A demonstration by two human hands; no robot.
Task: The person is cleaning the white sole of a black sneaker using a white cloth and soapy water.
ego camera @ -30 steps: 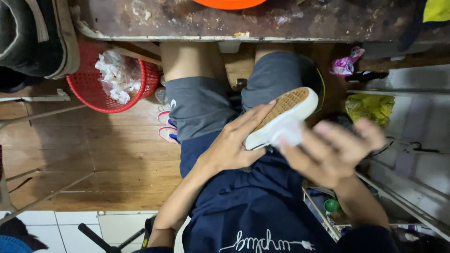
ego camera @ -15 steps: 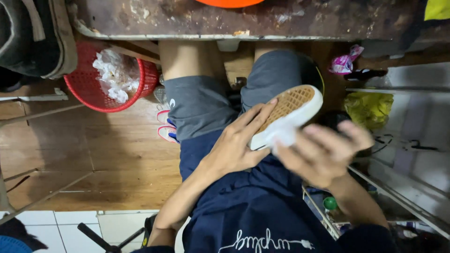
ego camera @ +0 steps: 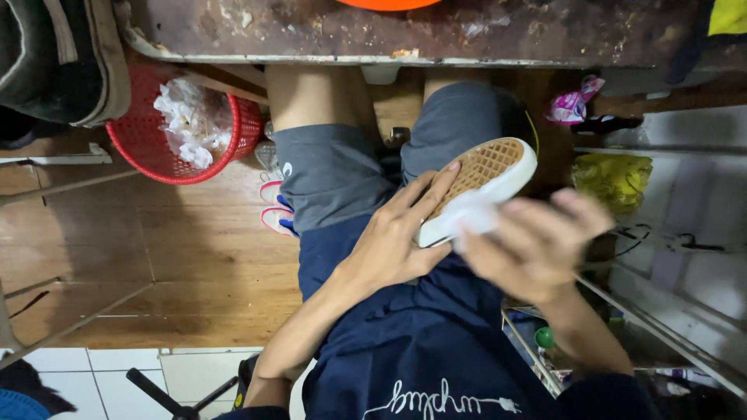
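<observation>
I sit with a shoe (ego camera: 484, 175) on my lap, its tan waffle sole turned up and its white rim showing. My left hand (ego camera: 397, 233) grips the shoe by its heel end, fingers spread over the sole. My right hand (ego camera: 537, 241) is blurred and presses a white cloth or wipe (ego camera: 473, 218) against the shoe's white side edge. I wear grey shorts (ego camera: 327, 171) and a dark blue shirt.
A worn, stained table edge (ego camera: 389, 47) runs across the top. A red basket (ego camera: 183, 124) with crumpled white paper stands on the wooden floor at left. Metal shelves (ego camera: 669, 233) with a yellow bag (ego camera: 615, 179) are at right. A pink-and-white shoe (ego camera: 272, 206) lies by my leg.
My right hand has shifted slightly along the shoe's side with the white cloth. The left hand and the shoe have stayed nearly in place.
</observation>
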